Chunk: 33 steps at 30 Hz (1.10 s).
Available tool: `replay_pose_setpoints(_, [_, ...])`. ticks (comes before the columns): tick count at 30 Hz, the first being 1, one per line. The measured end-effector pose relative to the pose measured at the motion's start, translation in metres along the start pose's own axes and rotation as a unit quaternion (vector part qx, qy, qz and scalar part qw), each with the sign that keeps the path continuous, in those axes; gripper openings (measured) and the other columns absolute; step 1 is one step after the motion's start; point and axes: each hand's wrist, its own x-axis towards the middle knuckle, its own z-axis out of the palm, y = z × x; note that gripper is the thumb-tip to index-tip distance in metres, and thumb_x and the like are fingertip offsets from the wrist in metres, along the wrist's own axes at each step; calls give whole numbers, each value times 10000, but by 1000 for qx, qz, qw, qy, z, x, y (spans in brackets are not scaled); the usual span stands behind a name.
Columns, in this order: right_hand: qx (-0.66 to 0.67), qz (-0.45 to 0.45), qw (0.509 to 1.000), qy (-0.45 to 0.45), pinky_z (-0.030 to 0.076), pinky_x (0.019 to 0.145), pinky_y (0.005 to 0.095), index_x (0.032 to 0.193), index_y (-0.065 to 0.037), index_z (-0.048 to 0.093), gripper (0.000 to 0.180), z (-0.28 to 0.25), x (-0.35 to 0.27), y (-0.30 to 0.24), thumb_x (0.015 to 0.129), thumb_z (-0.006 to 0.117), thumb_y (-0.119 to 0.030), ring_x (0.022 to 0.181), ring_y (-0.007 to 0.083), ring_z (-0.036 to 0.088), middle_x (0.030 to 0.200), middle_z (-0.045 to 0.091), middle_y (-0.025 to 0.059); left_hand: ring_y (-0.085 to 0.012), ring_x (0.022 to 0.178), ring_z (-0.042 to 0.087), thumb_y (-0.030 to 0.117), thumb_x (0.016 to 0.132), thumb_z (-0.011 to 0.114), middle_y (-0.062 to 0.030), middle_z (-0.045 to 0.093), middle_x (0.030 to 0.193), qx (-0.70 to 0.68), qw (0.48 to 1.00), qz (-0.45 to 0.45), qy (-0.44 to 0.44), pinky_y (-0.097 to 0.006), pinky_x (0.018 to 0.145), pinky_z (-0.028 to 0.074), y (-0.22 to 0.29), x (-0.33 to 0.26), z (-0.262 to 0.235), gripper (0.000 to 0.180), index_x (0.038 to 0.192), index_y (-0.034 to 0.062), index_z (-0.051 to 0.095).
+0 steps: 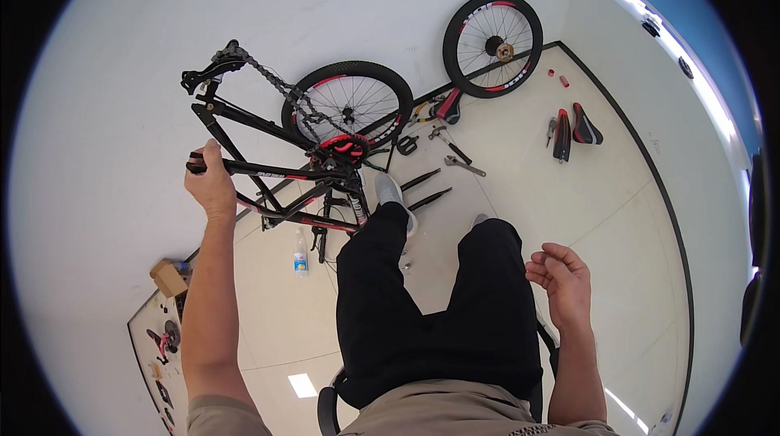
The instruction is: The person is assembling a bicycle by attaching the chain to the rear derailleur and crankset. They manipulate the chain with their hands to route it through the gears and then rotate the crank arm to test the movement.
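Observation:
My left hand (210,184) is closed around a black tube of the bicycle frame (276,169), which stands tilted at the left with no wheels on it. A chain (272,78) hangs along the frame down to the red and black crankset (345,146). In front of my right thigh, my right hand (561,280) hovers with loosely curled fingers, and I see nothing in it. My shoe (388,189) is close to the frame's lower part.
Two wheels, one wheel (348,107) behind the frame and another wheel (493,44), lean on the wall. On the floor lie a hammer (449,143), an adjustable wrench (465,165), a pedal (407,144), a saddle (587,125), a bottle (301,261) and a cardboard box (169,277).

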Motion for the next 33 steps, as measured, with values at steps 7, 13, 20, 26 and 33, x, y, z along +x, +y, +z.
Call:
replay_pose_setpoints(7, [60,-10,998,35,564,752,344,1102,46,587,332,4,-1,-7,1019,493,-261,810,230,663,921,654,135,-83,596,478,287,881,722,5,541,661,12,999,30,2,-256,536,410,2,1,-3,321,793,-4,619])
replay_pose_setpoints(13, [126,1,990,58,538,738,352,1098,27,557,363,5,-3,-13,1032,465,-318,785,220,620,869,628,110,-91,625,503,269,870,713,-6,584,686,40,999,23,2,-268,592,440,11,-5,0,310,794,-23,643])
replay_pose_setpoints(20, [179,29,982,52,539,731,356,1066,3,570,305,-3,2,-8,1029,469,-282,767,210,618,860,629,95,-89,611,491,246,861,710,0,569,642,47,998,48,-3,-270,592,432,8,-6,1,292,749,-9,626])
replay_pose_setpoints(26, [206,40,977,38,549,719,352,1028,-42,593,276,-10,6,0,1027,471,-289,764,202,635,841,652,71,-83,589,489,239,835,724,2,561,622,33,999,31,2,-266,573,426,10,-7,-2,283,730,-6,629])
replay_pose_setpoints(33, [201,41,978,32,555,703,343,1018,-51,593,271,-17,13,5,1024,459,-287,765,187,644,855,656,52,-109,580,491,288,797,722,-35,563,613,53,999,9,-2,-291,571,443,21,-9,-1,334,728,-18,608])
